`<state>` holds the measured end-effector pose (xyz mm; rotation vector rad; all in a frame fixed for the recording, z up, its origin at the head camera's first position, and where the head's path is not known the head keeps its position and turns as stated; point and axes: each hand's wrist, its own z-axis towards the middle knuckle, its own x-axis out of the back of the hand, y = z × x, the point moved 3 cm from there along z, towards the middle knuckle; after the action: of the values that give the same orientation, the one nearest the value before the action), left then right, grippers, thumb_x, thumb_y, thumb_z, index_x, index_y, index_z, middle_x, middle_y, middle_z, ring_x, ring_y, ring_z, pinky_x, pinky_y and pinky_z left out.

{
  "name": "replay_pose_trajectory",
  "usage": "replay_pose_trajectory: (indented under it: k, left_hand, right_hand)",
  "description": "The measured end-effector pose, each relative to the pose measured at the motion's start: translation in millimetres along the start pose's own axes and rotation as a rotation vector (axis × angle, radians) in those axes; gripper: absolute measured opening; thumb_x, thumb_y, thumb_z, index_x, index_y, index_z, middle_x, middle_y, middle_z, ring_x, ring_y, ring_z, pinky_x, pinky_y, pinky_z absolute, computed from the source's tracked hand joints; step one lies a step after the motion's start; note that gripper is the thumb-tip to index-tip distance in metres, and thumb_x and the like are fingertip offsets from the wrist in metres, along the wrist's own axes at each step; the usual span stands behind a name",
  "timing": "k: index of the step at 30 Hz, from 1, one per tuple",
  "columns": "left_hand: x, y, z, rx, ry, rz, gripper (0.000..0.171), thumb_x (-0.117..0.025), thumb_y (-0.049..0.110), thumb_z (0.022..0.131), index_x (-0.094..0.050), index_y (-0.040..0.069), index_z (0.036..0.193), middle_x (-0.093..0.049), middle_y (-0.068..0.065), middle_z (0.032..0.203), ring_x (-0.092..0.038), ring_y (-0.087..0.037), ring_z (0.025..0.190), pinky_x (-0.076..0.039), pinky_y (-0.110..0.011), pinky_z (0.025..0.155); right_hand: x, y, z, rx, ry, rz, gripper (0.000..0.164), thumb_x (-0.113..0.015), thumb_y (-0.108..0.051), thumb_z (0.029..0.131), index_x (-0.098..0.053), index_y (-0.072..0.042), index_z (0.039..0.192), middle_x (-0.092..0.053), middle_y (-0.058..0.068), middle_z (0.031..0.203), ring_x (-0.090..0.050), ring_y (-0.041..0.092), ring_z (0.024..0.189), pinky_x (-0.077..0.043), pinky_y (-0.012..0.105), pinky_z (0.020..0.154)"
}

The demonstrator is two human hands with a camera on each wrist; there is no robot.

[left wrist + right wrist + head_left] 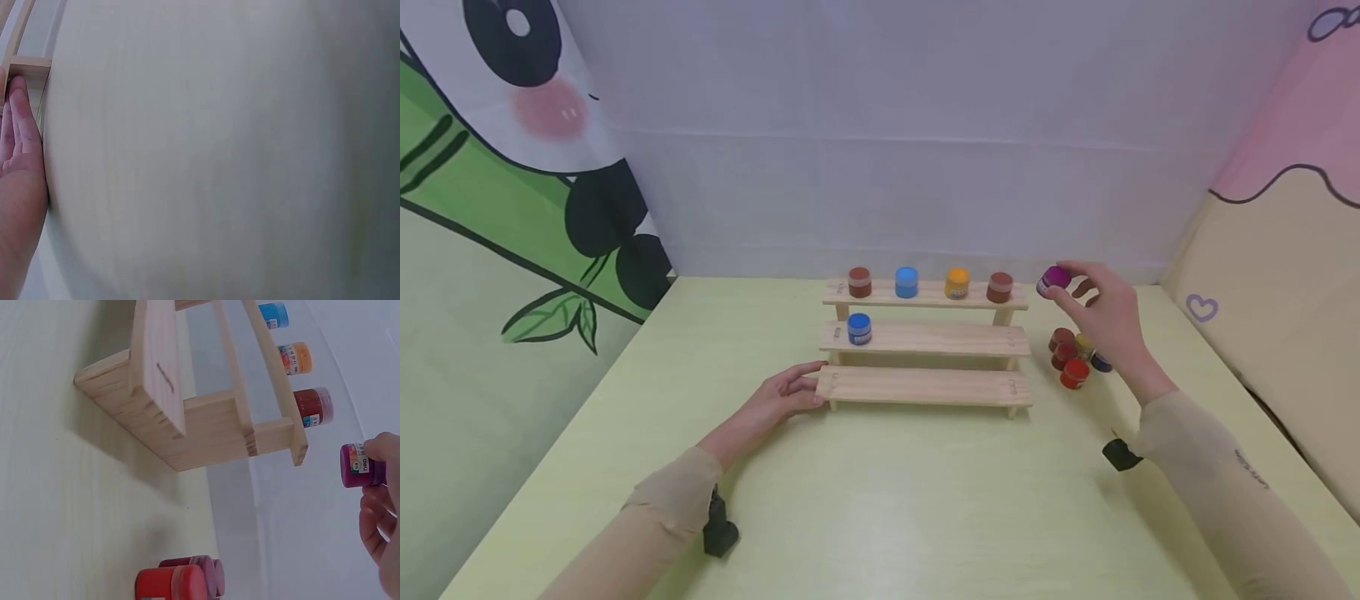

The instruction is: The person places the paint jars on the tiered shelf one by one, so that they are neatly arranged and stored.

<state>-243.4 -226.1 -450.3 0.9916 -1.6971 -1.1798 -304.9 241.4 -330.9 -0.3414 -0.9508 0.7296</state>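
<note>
A purple paint jar (pixel 1052 280) is pinched between the thumb and fingers of my right hand (pixel 1103 308), held in the air just right of the top shelf. My left hand (pixel 782 393) touches the left end of a three-step wooden rack (pixel 925 386), its fingers extended along the bottom step. Along the top step stand a brown jar (pixel 860 283), a light blue jar (pixel 906 283), an orange-yellow jar (pixel 957 284) and another brown jar (pixel 999 288). One blue jar (pixel 859 330) sits at the left of the middle step.
Several jars cluster on the table right of the rack, under my right forearm; a red jar (pixel 1074 374) is nearest. A pale cloth wall (pixel 925 200) rises behind the rack. Dark devices hang at both wrists.
</note>
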Motion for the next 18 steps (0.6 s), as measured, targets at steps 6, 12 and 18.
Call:
replay_pose_trajectory:
  k: [6, 12, 18]
  left_hand:
    - [-0.1, -0.3, -0.7, 0.010, 0.006, 0.003, 0.068, -0.067, 0.033, 0.094, -0.034, 0.024, 0.153, -0.059, -0.009, 0.138, -0.059, -0.014, 0.122, -0.046, -0.030, 0.105]
    - [-1.3, 1.1, -1.2, 0.004, 0.011, 0.010, 0.068, -0.067, 0.032, 0.094, -0.035, 0.023, 0.153, -0.059, -0.010, 0.137, -0.060, -0.014, 0.120, -0.046, -0.030, 0.104]
    - [-1.4, 1.8, -1.8, 0.002, 0.014, 0.007, 0.067, -0.067, 0.031, 0.094, -0.035, 0.022, 0.153, -0.061, -0.010, 0.136, -0.060, -0.013, 0.119, -0.046, -0.031, 0.105]
  right_hand:
    - [3.1, -13.5, 6.7, 0.027, 0.067, 0.034, 0.044, -0.073, -0.027, 0.090, -0.064, -0.013, 0.130, -0.068, 0.009, 0.116, -0.055, 0.013, 0.087, -0.038, 0.008, 0.068]
    - [-0.1, -26.7, 10.3, 0.057, 0.086, 0.080, 0.042, -0.076, -0.025, 0.088, -0.066, -0.013, 0.127, -0.068, 0.006, 0.112, -0.052, -0.002, 0.082, -0.040, 0.009, 0.066]
    - [-9.1, -39.1, 9.5, 0.057, 0.073, 0.146, 0.043, -0.076, -0.026, 0.088, -0.066, -0.016, 0.128, -0.066, 0.002, 0.113, -0.054, 0.005, 0.086, -0.042, 0.013, 0.068]
